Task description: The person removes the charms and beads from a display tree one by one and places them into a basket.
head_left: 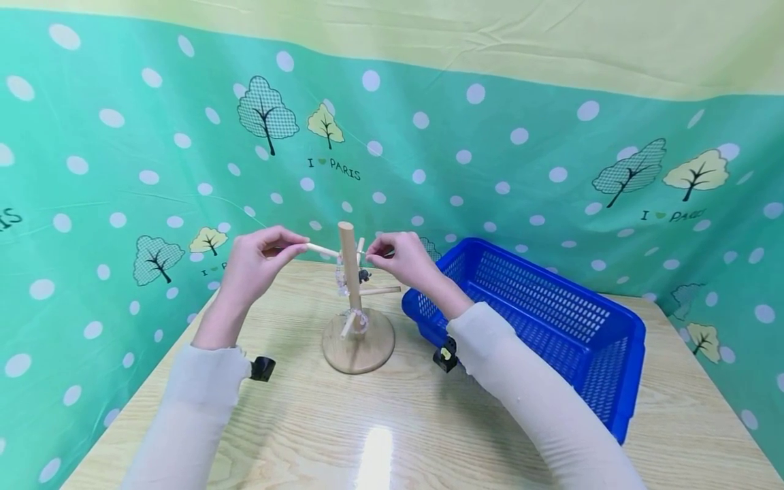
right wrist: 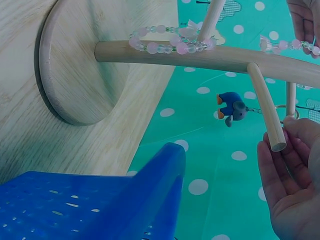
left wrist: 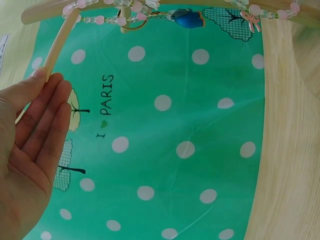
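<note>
- Wooden stand [head_left: 350, 272] upright on the worktop [head_left: 392, 422], round base [head_left: 358, 350] flat, post vertical, pegs sticking out sideways and slightly upward.
- Left hand [head_left: 254, 262] at the tip of the upper left peg [head_left: 321, 250]. Peg's long axis runs from the post out toward the left fingers, so the peg end lies straight in line with that hand. In the head view the thumb and forefinger look closed onto the peg tip.
- Right hand [head_left: 401, 257] on the opposite side of the post, fingers pinched narrow near the upper right peg [head_left: 361, 246]. What they pinch is too small to tell from the head view.
- Both hands sit about equally close to the post, 1 per side.
- Bead bracelet [head_left: 340, 278] hangs against the post below the pegs; a second loop of beads [head_left: 357, 320] lies low, near the base.
- Blue basket [head_left: 539, 320] stands just right of the stand, under the right forearm.
- Left wrist view: left fingers [left wrist: 42, 107] straight and together, the peg [left wrist: 59, 42] touching the fingertips; no clear curl here.
- Right wrist view: shows what the head view hides, namely a small blue elephant charm [right wrist: 231, 106] on a chain beside a peg [right wrist: 265, 105], whose end touches the right fingertips [right wrist: 295, 132]. Pink and clear beads [right wrist: 170, 41] are draped over the post.
</note>
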{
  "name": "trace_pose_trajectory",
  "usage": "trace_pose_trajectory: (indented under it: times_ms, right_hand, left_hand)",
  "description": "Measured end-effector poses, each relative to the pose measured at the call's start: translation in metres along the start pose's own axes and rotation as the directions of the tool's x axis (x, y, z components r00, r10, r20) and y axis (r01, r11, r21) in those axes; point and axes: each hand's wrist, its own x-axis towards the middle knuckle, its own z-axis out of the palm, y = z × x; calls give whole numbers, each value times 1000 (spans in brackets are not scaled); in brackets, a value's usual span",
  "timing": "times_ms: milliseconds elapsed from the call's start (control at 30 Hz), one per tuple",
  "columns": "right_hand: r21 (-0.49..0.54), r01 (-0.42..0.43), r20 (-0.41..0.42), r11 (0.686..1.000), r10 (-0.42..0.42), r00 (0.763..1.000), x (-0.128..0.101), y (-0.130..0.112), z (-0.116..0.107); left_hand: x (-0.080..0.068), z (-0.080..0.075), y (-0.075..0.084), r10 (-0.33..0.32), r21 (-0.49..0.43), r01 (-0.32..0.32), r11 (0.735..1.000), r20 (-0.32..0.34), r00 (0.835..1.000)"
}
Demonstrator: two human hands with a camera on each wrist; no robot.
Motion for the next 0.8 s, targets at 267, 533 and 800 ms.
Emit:
trace_pose_trajectory:
  times_ms: [267,533,800]
  right_hand:
    - [-10,-21,-17,1000,21,1000,4,-1,-2]
    - [-24,-67,-57,997,66,996,12,1,-5]
    - [-38,-91,-99,995,86,991,16,5,-4]
  left_hand:
    - [0,0,0,-3,6,3,1000,3,1000]
    - [2,1,-1,1,-5,-1,1000,-1,1000]
    - [-1,1,-2,-12,-17,12,1000,3,1000]
